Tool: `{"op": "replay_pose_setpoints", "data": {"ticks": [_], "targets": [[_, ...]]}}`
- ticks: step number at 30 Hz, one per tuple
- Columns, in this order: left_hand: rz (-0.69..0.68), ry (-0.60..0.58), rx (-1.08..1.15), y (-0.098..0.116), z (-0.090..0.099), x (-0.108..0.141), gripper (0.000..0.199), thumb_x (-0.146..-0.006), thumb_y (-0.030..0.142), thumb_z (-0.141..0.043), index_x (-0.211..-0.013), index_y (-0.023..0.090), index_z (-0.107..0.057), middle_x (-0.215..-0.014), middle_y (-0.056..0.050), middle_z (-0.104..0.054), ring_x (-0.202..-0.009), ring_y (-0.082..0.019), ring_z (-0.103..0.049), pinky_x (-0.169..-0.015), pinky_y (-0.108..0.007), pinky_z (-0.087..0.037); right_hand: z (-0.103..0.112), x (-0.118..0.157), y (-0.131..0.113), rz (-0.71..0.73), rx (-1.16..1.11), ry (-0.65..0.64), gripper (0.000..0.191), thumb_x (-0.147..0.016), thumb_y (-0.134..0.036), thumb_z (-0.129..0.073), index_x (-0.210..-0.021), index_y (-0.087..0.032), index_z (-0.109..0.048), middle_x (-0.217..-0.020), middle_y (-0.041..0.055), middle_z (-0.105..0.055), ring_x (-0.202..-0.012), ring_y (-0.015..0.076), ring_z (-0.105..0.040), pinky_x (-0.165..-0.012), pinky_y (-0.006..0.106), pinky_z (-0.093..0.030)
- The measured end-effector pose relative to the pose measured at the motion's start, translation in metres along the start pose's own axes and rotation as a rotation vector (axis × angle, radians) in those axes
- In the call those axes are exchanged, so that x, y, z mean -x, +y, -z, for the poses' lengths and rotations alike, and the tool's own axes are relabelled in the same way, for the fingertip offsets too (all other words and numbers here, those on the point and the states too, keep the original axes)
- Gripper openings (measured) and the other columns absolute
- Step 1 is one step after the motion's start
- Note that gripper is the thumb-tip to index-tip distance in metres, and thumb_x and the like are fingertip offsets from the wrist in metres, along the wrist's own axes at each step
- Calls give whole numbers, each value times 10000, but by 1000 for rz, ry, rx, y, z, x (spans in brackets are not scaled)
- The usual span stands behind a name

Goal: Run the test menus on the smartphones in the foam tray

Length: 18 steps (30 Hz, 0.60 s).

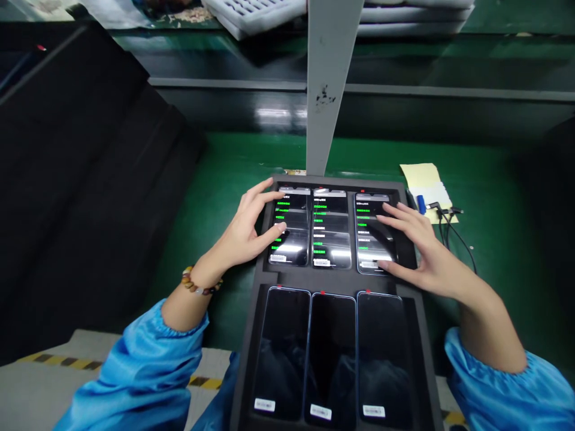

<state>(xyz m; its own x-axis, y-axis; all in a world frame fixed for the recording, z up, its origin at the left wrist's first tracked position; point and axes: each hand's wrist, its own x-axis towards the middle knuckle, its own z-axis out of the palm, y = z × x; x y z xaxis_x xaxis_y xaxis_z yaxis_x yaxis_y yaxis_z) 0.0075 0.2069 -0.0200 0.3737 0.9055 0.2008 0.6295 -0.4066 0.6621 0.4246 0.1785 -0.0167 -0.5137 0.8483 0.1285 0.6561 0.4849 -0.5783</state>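
Note:
A black foam tray (314,279) holds several smartphones in two rows. In the far row, the left phone (294,239), middle phone (332,230) and right phone (366,233) are lit, with green and white text lines. My left hand (247,227) lies at the tray's left edge, fingers apart, index finger and thumb over the left lit phone. Over the right lit phone, my right hand (417,245) has its fingers spread, thumb near the white label at its bottom. Three phones with dark screens fill the near row, among them a middle one (332,353), each with a white label.
Right of the tray, yellow and white paper (424,179) lies under black cables (444,218) and a blue-capped item (421,205). A grey post (330,90) rises behind the tray. Stacked black foam trays (90,179) stand at left; white trays (260,15) sit at the back.

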Motion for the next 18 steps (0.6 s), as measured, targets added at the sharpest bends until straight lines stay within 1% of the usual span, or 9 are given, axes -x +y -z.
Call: {"op": "replay_pose_setpoints", "data": {"ticks": [2,4,6,8,11,13,16,18], "targets": [[15,-33,22,0,1,1,599,-1040,526,-652,-1567,301,-476,-1786,-141,-288,-1672,-373,-279,-1348,-655,-301,1,0,-2,5,20,15,798,-949,-492,-773,-1657,-391,-420,-1765,61,-384,-1658,422,-277,-1318,754,-253],[28,-57,45,0,1,2,622,-1045,544,-639,-1589,308,-451,-1807,-136,-234,-1689,-372,-238,-1356,-650,-294,1,-1,-9,21,37,27,710,-972,-470,-747,-1625,-413,-475,-1768,39,-379,-1663,424,-261,-1317,765,-236],[29,-83,66,1,2,3,638,-1049,543,-635,-1608,318,-426,-1821,-128,-193,-1700,-373,-205,-1361,-649,-290,-1,-2,-20,60,55,-3,582,-997,-442,-715,-1559,-448,-561,-1774,1,-367,-1673,427,-231,-1307,775,-239],[19,-113,76,3,3,4,661,-1044,525,-651,-1623,323,-402,-1829,-126,-167,-1707,-376,-179,-1364,-651,-285,-6,-4,-32,119,80,-58,498,-1011,-429,-691,-1503,-471,-624,-1779,-26,-355,-1674,433,-219,-1283,777,-282],[-2,-150,65,8,4,5,745,-1009,503,-715,-1641,320,-364,-1833,-144,-136,-1709,-400,-159,-1352,-667,-305,-13,-6,-44,191,118,-110,458,-1012,-432,-682,-1468,-467,-666,-1771,-30,-372,-1651,444,-274,-1244,766,-347],[-8,-173,50,13,4,6,827,-973,495,-766,-1657,325,-333,-1840,-150,-93,-1710,-416,-140,-1342,-675,-323,-15,-7,-46,206,119,-105,439,-1010,-430,-679,-1449,-461,-683,-1757,-27,-400,-1632,445,-314,-1238,768,-348],[-24,-204,24,18,2,8,951,-909,478,-842,-1675,331,-297,-1844,-154,-39,-1710,-442,-101,-1335,-699,-322,-12,-7,-43,194,81,-50,455,-1009,-406,-674,-1462,-453,-665,-1733,-14,-440,-1617,439,-334,-1240,768,-336],[-37,-217,7,20,1,9,998,-882,465,-870,-1680,329,-287,-1844,-161,-25,-1709,-458,-81,-1327,-721,-316,-7,-6,-39,170,50,3,482,-1013,-385,-662,-1490,-447,-635,-1702,-3,-483,-1603,432,-348,-1239,755,-343]]}}
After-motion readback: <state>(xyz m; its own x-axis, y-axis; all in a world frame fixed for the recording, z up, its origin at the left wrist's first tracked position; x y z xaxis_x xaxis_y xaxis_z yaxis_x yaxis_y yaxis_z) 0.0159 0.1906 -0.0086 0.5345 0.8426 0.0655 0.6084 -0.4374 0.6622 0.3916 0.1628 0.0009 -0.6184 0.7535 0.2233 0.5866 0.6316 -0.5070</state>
